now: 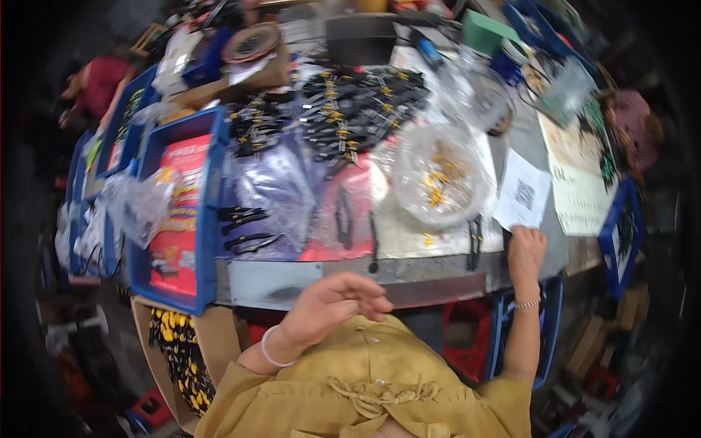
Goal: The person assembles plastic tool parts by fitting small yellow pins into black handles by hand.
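Observation:
My right hand is at the right of the table, its fingers closed at the lower edge of a white paper sheet printed with a square code. My left hand hovers in front of my body near the table's front edge, fingers loosely stretched and holding nothing. A round tub lined with clear plastic contains small yellow pieces. Beside it, near the edge, lies a slim black part. Another black part rests farther left. A big heap of black parts with yellow bits covers the table's far middle.
At left, a blue tray holds a red printed sheet and a plastic bag. Below it stands a cardboard box of black and yellow pieces. A blue crate is at right. Two people sit at the sides.

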Motion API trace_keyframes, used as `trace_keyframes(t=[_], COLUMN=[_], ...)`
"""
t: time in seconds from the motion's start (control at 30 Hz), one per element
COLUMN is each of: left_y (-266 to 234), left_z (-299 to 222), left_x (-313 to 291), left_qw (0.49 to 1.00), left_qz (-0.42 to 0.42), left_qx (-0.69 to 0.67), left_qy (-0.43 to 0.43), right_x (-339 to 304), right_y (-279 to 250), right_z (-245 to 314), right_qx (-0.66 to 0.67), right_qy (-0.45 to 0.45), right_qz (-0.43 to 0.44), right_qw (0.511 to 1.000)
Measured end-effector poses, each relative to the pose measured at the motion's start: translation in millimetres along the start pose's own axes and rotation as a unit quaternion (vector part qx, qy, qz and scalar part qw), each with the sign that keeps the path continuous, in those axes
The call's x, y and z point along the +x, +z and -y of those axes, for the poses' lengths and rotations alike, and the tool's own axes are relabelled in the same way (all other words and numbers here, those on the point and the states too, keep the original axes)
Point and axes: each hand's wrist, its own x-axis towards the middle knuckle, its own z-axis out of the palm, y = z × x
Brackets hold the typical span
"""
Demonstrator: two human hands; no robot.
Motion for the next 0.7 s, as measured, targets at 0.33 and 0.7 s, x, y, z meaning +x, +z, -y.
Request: trace_keyframes(t=[0.33,0.7], left_y=[-7.2,-29.4], left_z=[21.5,-44.3], left_x=[19.0,-18.1], left_qw=[0.987,0.959], left_qz=[0.049,-0.130], left_qx=[-0.050,0.229], left_qy=[-0.145,0.105], right_x=[-16.8,31.3], right_y=[-153.4,-136.6], right_z=[93.0,234.1], right_qx=[0.134,0.269], right_qy=[-0.119,-0.465], right_qz=[-0.183,-0.045], right_qw=[0.967,0.842])
